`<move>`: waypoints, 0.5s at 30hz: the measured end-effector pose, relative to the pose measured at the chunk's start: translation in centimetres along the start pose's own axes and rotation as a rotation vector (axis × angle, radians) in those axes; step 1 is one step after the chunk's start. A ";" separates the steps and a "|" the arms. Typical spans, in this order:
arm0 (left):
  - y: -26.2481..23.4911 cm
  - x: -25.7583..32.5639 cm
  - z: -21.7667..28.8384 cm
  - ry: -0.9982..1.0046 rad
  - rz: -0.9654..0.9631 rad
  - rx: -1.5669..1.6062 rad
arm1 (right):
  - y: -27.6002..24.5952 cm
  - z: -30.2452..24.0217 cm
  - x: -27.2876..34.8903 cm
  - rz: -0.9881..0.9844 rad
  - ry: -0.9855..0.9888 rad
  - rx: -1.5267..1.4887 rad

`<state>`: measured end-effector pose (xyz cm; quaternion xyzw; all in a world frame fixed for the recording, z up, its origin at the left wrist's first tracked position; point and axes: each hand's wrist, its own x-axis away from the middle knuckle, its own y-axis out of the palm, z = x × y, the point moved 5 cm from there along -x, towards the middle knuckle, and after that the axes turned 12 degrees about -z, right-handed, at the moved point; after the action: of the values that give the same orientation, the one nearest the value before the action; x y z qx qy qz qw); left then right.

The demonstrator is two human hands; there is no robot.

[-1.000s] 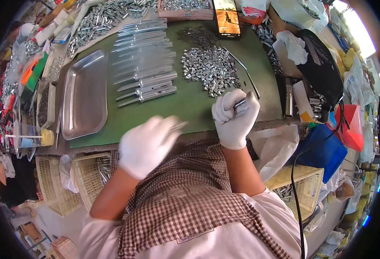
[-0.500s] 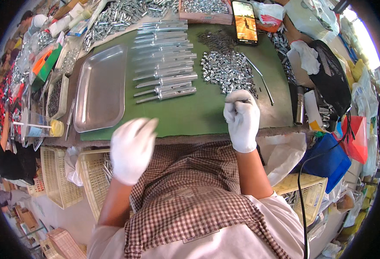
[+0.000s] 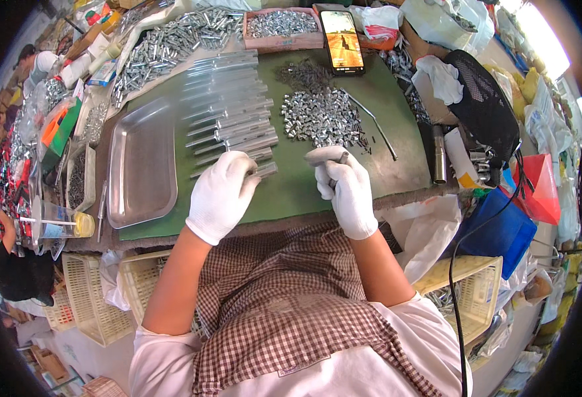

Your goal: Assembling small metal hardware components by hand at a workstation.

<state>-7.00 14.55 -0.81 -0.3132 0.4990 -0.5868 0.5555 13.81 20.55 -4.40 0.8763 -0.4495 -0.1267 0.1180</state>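
Note:
My left hand [image 3: 223,192], in a white glove, is closed at the near end of a row of silvery metal tubes [image 3: 241,126] with thin rods sticking out of their left ends. The nearest metal tube [image 3: 265,171] shows just past its fingertips and seems to be in its grip. My right hand [image 3: 347,192], gloved too, has curled fingers around a small dark cylindrical piece [image 3: 344,157], whose end peeks out by the thumb. Just beyond it lies a heap of small shiny metal pieces [image 3: 317,116], with a heap of dark pins [image 3: 304,75] behind.
An unfilled metal tray [image 3: 142,165] lies left on the green mat [image 3: 278,205]. A thin metal rod [image 3: 375,126] rests right of the heap. A phone [image 3: 342,43] stands at the back beside a pink box [image 3: 283,30] of parts. A plastic cup [image 3: 59,221] is far left.
My left hand has moved forward and right to the near tubes and closed there. My right hand has shifted slightly, and a dark cylindrical piece now shows in it. The whole view has shifted.

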 end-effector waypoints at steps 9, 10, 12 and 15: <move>-1.7 -0.2 5.1 0.114 -0.102 0.000 | 2.1 -2.2 1.4 -0.019 0.340 0.287; -1.9 -0.2 5.3 0.116 -0.105 0.030 | 2.0 -2.0 1.5 -0.050 0.349 0.243; -1.7 0.1 4.5 0.105 -0.104 0.081 | 1.8 -2.0 1.7 -0.039 0.388 0.266; -1.6 0.6 4.1 0.099 -0.074 0.148 | 1.6 -2.2 1.6 -0.009 0.337 0.414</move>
<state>-3.87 12.82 1.83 -0.2601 0.4692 -0.6569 0.5297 14.26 18.54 -2.04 0.8925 -0.4360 0.1152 0.0091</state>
